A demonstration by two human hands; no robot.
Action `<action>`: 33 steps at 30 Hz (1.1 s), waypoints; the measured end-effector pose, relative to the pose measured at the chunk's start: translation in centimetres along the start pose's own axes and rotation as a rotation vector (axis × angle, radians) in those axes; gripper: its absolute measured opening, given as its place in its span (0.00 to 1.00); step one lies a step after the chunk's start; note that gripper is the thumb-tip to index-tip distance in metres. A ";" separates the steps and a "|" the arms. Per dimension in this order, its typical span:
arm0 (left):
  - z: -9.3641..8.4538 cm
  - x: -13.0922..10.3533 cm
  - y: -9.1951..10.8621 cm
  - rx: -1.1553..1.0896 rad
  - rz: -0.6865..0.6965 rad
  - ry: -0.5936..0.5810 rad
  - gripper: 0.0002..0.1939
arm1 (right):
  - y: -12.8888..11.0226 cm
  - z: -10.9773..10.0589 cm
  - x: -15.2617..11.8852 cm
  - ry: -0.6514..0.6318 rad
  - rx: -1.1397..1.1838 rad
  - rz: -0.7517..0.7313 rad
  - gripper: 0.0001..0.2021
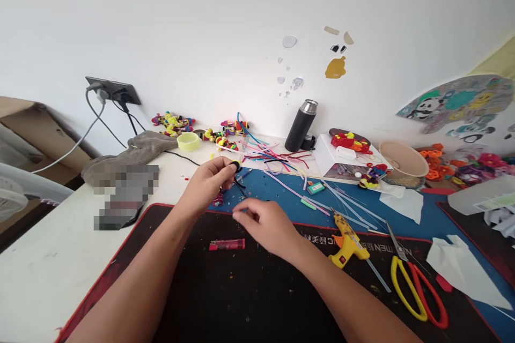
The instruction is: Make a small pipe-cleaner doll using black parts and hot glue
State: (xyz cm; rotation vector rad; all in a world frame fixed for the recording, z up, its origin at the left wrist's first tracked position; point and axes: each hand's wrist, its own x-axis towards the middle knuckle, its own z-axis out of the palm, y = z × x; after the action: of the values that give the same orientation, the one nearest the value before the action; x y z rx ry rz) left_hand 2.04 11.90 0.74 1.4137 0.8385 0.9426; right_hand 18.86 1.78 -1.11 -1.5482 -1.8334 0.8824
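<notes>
Left hand (211, 177) clamps a curled black piece (236, 165) between thumb and forefinger; right hand (269, 225), fingers parted, hovers nearby.

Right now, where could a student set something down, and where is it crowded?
Free: the nearly bare black mat below the pink lighter, between the forearms; the white tabletop left of that mat.
Crowded: coloured stems left of the black flask; glue gun and scissors at right.
</notes>
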 end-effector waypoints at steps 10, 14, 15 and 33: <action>1.6 -0.2 -0.3 0.118 -0.063 -0.070 0.18 | 2.4 0.3 2.9 0.273 0.647 0.047 0.18; 2.2 -0.3 -0.2 0.194 -0.060 -0.112 0.18 | 2.8 0.0 2.4 0.282 0.639 0.051 0.17; 2.3 -0.3 -0.2 0.216 -0.058 -0.119 0.18 | 2.8 -0.1 2.3 0.286 0.634 0.055 0.16; 2.4 -0.6 -1.2 0.499 0.018 -0.172 0.19 | 3.0 -1.3 1.4 0.361 0.474 0.044 0.12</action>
State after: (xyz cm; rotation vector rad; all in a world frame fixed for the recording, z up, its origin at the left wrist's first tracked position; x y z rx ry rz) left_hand 4.06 10.42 -0.44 1.9025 0.9718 0.6330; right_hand 21.42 3.65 -2.64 -1.3407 -1.2325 0.9074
